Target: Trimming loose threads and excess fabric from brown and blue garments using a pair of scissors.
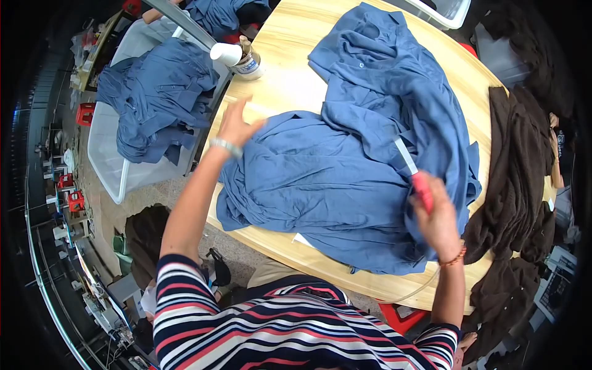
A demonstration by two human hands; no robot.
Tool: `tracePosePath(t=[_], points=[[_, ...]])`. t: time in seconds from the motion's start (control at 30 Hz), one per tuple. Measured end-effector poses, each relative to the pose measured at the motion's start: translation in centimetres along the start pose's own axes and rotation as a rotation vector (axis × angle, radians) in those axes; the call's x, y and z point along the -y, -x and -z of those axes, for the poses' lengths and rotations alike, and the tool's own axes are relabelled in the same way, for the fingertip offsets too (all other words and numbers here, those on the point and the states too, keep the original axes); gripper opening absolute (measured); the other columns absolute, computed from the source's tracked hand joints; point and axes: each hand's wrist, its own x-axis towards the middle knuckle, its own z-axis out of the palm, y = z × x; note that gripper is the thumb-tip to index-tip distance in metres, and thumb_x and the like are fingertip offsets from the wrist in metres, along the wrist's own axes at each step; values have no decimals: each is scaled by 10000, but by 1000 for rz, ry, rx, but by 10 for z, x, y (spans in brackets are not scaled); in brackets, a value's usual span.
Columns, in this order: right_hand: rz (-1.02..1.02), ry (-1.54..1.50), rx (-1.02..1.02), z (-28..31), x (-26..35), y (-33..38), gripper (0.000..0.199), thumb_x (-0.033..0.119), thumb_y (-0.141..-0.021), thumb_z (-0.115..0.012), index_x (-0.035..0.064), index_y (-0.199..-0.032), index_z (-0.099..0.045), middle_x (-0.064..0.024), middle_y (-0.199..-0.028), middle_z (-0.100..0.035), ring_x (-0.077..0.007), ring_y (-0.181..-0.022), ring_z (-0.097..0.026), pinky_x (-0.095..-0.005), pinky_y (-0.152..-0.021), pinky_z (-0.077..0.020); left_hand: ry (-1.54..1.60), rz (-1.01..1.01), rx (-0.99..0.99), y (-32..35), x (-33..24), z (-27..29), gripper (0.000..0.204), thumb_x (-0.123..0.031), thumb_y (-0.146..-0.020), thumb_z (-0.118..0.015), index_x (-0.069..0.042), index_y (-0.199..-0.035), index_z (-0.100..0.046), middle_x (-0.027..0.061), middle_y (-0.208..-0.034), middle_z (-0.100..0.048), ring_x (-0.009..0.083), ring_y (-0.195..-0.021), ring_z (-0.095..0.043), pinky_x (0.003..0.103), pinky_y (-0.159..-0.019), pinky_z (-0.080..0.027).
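A large blue garment (314, 176) lies spread and rumpled over the wooden table, and another blue piece with a collar (376, 49) is bunched at its far end. My right hand (439, 222) is closed round the red handle of a tool with a flat, narrow metal blade (406, 155). The blade points up and to the left over the blue cloth; whether it touches the cloth I cannot tell. My left hand (237, 126), slightly blurred, is open with fingers apart beside the garment's left edge, holding nothing.
A white paper cup (226, 54) leans by a jar (248, 65) at the table's far left. Left of the table stands a white bin (111, 157) heaped with blue garments (157, 86). Dark brown garments (515, 166) hang over the right edge. A thin cord (422, 287) crosses the near edge.
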Motion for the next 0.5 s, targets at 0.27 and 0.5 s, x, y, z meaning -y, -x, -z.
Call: tracePosePath(t=[0.27, 0.5], points=[[169, 0, -7, -116, -11, -46, 460, -3, -816, -599, 42, -1263, -496, -216, -1258, -548, -405, -1086, -560, -437, -883, -492, -31, 67, 70, 109, 25, 31, 211, -100, -689, -752, -71, -864, -638, 79, -860, -627, 308, -885, -553, 416, -806, -416], [112, 131, 260, -84, 7, -8, 372, 11, -794, -624, 53, -1149, -522, -207, -982, -608, -412, -907, -592, -448, -764, -484, -137, -124, 233, 210, -9, 110, 288, -48, -599, -773, -89, -836, -614, 72, -786, -605, 287, -823, -550, 398, -803, -400]])
